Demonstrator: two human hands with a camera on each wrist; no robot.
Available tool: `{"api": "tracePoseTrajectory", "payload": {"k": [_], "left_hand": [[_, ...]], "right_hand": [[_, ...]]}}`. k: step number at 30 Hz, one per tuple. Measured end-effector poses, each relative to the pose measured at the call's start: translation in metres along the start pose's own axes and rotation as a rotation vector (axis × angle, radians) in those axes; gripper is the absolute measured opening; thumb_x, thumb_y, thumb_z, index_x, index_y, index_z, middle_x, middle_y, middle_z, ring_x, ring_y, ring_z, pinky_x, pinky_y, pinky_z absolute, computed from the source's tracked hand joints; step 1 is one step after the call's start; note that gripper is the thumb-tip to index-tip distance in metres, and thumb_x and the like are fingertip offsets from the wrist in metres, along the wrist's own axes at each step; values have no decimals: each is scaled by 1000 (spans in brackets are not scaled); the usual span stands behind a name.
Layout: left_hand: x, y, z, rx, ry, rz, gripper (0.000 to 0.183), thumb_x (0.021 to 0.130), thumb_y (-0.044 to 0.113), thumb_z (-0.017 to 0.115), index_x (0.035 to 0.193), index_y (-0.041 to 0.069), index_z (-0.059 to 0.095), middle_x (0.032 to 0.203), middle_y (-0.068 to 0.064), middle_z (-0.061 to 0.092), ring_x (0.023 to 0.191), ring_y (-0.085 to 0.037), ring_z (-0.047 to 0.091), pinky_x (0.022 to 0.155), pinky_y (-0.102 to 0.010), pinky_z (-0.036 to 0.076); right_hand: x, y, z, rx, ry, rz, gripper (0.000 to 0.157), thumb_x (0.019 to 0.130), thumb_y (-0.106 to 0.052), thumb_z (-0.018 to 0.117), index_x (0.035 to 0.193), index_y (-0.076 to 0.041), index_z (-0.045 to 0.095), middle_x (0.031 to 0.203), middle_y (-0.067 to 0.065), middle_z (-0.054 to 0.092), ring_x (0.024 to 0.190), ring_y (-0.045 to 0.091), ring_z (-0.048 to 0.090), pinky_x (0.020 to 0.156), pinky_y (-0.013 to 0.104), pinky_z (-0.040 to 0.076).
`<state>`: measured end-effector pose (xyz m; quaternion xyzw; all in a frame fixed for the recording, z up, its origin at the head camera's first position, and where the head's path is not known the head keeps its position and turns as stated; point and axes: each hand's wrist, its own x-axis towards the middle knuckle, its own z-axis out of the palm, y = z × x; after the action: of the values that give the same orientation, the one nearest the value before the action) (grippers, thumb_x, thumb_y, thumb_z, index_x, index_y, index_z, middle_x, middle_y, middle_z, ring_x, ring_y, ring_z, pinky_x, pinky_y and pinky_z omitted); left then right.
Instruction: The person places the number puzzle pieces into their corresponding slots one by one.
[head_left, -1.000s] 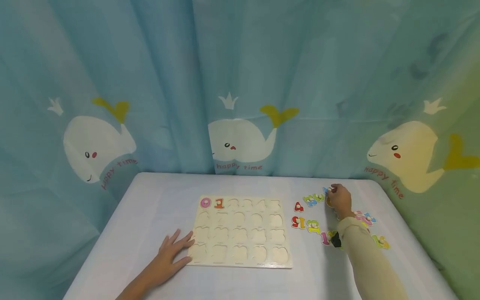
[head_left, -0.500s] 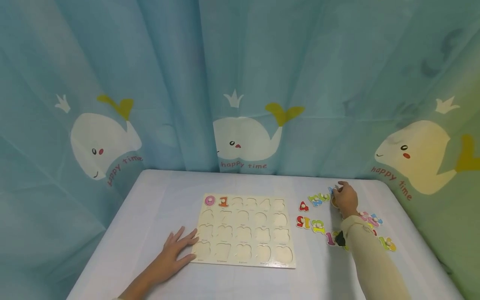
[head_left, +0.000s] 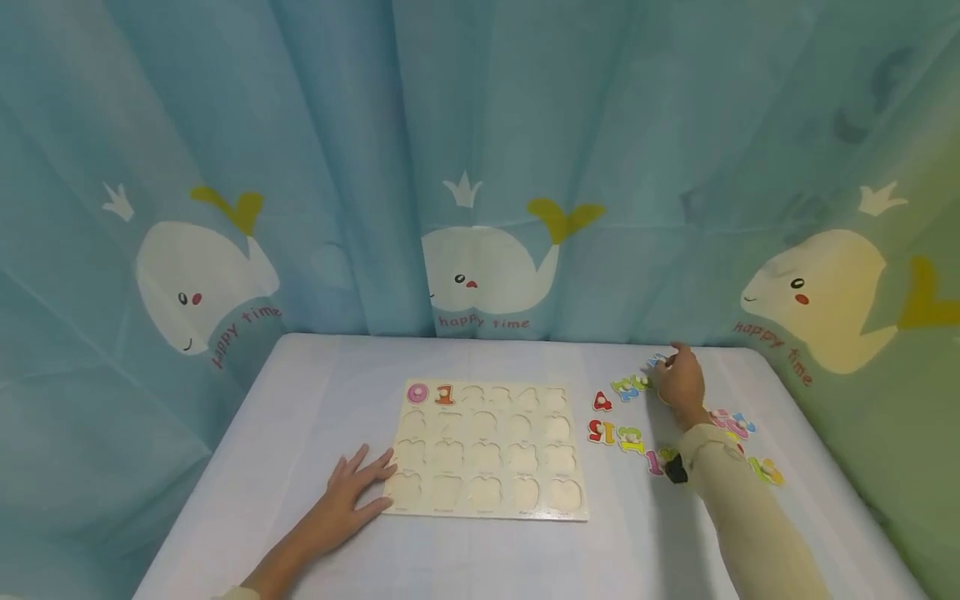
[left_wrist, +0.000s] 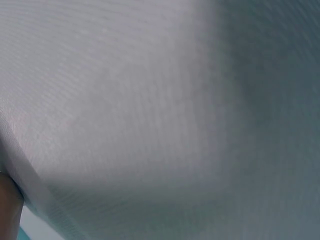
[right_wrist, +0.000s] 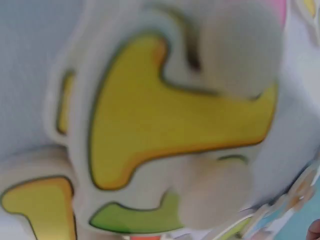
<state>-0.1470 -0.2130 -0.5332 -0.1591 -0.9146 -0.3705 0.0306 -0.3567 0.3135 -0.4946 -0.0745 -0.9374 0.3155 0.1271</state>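
My left hand (head_left: 347,504) lies with spread fingers at the left edge of a pale wooden number puzzle board (head_left: 487,515), its fingertips touching the board. A pink 0 (head_left: 417,393) and an orange-red 1 (head_left: 445,395) sit in the board's top row; the other recesses show bare. At the table's far right, my right hand (head_left: 681,385) pinches a small blue number piece (head_left: 657,360), mostly hidden by the fingers. Knobbed number pieces lie close by, among them a red 4 (head_left: 602,401). In the right wrist view a yellow number piece (right_wrist: 150,120) looms large, with pale round knobs.
A red-and-yellow 15 (head_left: 602,431), a green-yellow 13 (head_left: 631,439) and several other pieces spread over the white table (head_left: 315,392) around the right forearm. A blue curtain (head_left: 345,167) with whales hangs behind. Mostly blurred cloth (left_wrist: 135,110) fills the left wrist view.
The right hand and the blue number piece have shifted slightly away from me, relative to the red 4. The left hand stays at the board. The head view has shifted a little.
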Motion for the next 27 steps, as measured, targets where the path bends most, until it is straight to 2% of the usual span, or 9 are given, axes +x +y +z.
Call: {"api": "tracePoseTrajectory", "payload": {"k": [6,10,15,20,24,27], "left_hand": [[5,1,-5,5,27,26,42,85,28,69,123,11,62,141,-5,46,136,-43,21,106,-63,3],[4,1,-4,-3,40,52,41,85,26,69,122,10,62,140,-8,47,134,-46,22,105,-64,4],[2,0,-2,-9,58,82,40,85,26,68,121,9,62,139,-9,47,133,-48,22,104,-65,4],[1,0,0,-5,68,92,40,85,26,68,121,9,62,139,-9,48,133,-48,23,103,-66,5],[-2,0,1,-11,37,62,41,86,28,68,122,10,62,140,-7,46,134,-46,21,104,-65,4],[-2,2,0,-6,22,64,41,86,28,67,122,10,61,141,-7,45,134,-47,20,104,-65,3]], "right_hand": [[3,-28,8,28,-68,-137,48,94,-7,53,136,7,36,102,22,57,80,30,52,64,38,43],[2,-42,19,50,-170,-226,47,93,-7,56,135,6,38,100,20,58,80,29,54,63,36,45],[-6,-62,36,71,-278,-296,46,92,-10,60,133,2,42,99,15,59,76,23,53,59,31,45],[-26,-81,61,85,-354,-411,46,91,-9,60,133,0,43,95,10,60,71,19,51,56,31,44],[-50,-94,82,117,-413,-467,45,90,-6,62,131,0,46,91,6,60,74,17,54,63,32,46],[-63,-106,95,140,-448,-493,44,89,-5,63,130,0,47,91,4,60,76,15,56,68,33,49]]}}
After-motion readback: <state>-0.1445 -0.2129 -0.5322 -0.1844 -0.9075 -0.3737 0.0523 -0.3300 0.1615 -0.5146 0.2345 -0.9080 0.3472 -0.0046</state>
